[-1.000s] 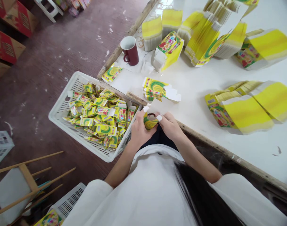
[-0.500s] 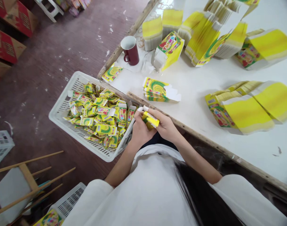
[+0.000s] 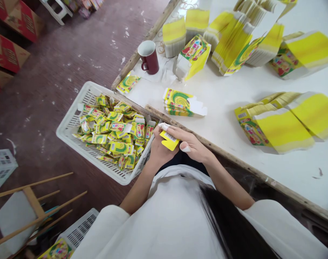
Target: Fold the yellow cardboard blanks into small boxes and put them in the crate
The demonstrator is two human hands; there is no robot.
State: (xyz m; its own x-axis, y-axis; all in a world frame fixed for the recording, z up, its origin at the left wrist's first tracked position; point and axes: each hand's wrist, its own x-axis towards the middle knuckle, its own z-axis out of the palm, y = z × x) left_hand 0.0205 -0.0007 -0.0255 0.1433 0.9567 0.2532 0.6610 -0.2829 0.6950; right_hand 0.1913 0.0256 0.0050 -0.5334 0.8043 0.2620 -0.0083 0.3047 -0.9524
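A small yellow carton (image 3: 171, 139) with a barcode is between my two hands, close to my lap at the table edge. Its near end flap stands open. My left hand (image 3: 161, 149) is closed around the carton from the left. My right hand (image 3: 194, 144) has its fingers along the far side of the carton, with the thumb lifted off the flap. White tape wraps some fingertips. On the table just ahead lies a short stack of flattened yellow cartons (image 3: 180, 102). Left of my hands, a white plastic basket (image 3: 92, 166) holds a heap of small cartons.
A maroon mug (image 3: 151, 59) stands near the table's left corner, beside a flat carton (image 3: 128, 82). Several bundles of yellow card blanks (image 3: 285, 124) cover the right and back of the white table (image 3: 223, 108). A wooden-legged stool (image 3: 31, 205) lies at lower left.
My right thumb has come away from the carton. The carton has turned, so its barcode side and open flap now show. The basket and table things have stayed put.
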